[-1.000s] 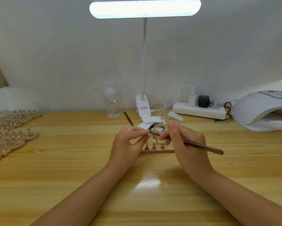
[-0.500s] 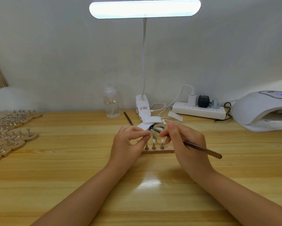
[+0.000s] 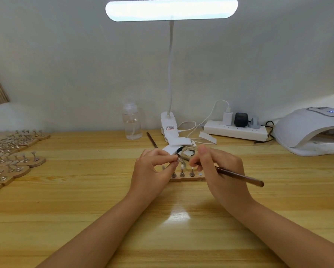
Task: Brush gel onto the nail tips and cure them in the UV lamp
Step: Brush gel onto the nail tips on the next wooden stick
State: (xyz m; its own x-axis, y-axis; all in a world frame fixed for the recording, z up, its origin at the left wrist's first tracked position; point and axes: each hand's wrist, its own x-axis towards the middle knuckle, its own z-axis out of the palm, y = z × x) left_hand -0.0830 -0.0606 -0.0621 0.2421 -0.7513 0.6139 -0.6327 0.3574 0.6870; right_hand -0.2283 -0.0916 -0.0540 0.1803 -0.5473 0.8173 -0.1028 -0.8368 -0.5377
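Note:
My left hand (image 3: 152,167) pinches a small nail tip on its metal stand (image 3: 178,161) just above a wooden holder block (image 3: 189,178). Several other stands with tips stick up from that block. My right hand (image 3: 218,169) grips a brown gel brush (image 3: 241,177), whose bristle end points left at the pinched tip. A small open glass gel jar (image 3: 189,151) sits right behind the hands. The white UV lamp (image 3: 309,130) stands at the far right with its display lit.
Several wooden blocks of nail-tip stands (image 3: 17,159) crowd the left side of the table. A clear pump bottle (image 3: 132,122), a clip desk lamp (image 3: 171,124), a power strip (image 3: 237,129) and a second brush (image 3: 151,139) line the back.
The brush handle has dipped lower at its right end and my right hand shifted slightly. My left hand keeps holding the tip in the same place.

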